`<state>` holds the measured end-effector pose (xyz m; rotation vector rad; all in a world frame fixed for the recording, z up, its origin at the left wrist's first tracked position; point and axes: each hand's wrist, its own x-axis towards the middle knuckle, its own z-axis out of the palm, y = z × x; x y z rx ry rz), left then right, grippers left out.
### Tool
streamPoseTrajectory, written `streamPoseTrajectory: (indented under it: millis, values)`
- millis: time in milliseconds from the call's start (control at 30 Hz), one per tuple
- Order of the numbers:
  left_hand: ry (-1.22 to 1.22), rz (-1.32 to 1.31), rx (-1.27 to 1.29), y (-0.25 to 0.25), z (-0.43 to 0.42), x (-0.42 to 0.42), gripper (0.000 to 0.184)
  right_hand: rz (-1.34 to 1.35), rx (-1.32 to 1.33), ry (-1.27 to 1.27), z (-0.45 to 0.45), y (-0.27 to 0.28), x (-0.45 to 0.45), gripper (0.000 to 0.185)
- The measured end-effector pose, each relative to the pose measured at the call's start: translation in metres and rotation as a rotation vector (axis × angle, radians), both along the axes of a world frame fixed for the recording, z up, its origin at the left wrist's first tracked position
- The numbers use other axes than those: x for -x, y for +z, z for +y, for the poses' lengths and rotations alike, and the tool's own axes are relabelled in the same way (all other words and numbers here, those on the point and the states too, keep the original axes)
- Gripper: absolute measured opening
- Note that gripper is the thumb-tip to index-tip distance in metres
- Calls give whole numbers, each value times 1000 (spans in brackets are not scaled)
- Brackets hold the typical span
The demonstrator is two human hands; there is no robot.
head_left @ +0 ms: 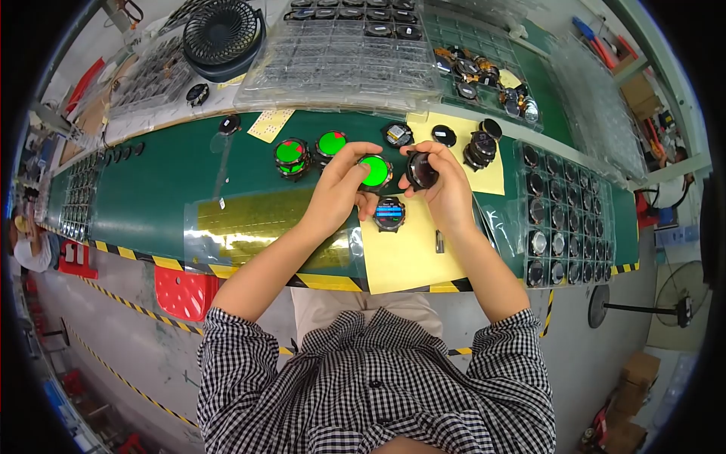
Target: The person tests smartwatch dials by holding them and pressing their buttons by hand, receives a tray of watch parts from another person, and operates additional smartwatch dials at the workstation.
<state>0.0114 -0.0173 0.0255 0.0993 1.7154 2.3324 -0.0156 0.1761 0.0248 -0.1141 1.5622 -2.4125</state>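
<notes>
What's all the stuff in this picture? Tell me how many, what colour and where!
Green-screen watch: 1, green and black, in left hand
Dark watch: 1, black, in right hand
Menu watch: 1, black with blue bars, near yellow sheet
Red-and-green-screen watches: at least 3, left of left hand
Yellow sheets: 2, yellow, middle and behind
Film: 1, see-through yellow, front left
Trays: several, clear, back and both ends
Round pieces: many, mostly black, in trays
Worktop: 1, green, underneath
Desk fan: 1, black, back left
Stools: at least 2, red, left
Left hand: 1, bare, middle
Right hand: 1, bare, middle
Sleeves: 2, black-and-white checks, bottom
</notes>
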Motion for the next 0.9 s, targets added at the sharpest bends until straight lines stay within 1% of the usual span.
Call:
streamPoseTrajectory:
  millis: [67,167,267,400,467,567,700,767,900]
  values:
    - [30,26,18,0,1,0,32,9,-5,5,1,-2,1,28]
    - [4,-65,-125,-1,-2,1,31,15,38,20,2,-5,2,31]
    - [-3,-95,-184,3,-3,2,29,14,63,25,1,-5,1,34]
    - [40,-47,-77,2,-1,2,31,7,63,27,1,-7,2,38]
    - [57,3,-10,-5,-1,4,32,6,82,29,1,-8,2,37]
    - [58,-45,-109,-1,1,3,40,16,100,34,1,-7,2,39]
    - [48,120,-25,-4,2,3,54,34,119,35,-1,-4,0,43]
    - [48,157,-3,-2,4,1,62,45,102,41,-1,-3,-1,44]
    - [53,146,-19,-1,4,2,66,70,105,78,2,-4,0,45]
